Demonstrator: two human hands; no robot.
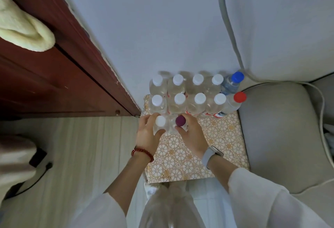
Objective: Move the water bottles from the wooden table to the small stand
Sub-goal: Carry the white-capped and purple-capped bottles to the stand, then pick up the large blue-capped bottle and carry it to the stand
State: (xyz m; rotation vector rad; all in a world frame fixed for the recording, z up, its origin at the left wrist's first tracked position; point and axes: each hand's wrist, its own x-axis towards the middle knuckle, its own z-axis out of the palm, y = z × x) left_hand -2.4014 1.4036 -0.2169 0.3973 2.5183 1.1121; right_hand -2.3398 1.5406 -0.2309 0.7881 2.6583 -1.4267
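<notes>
Behind both hands [148, 133]: bottle rows [188, 92].

The water bottles [197, 101] are seen to be of clear, glossy plastic, closed with smooth matt plastic caps, mostly white. The small stand [226, 137] is covered by what appears to be a smooth printed sheet with a gold floral pattern, though paper or vinyl cannot be told apart. The cabinet [45, 74] is finished in dark polished wood, the towel [23, 28] in fluffy pale cloth, and the sofa [282, 133] in matt grey fabric.
</notes>
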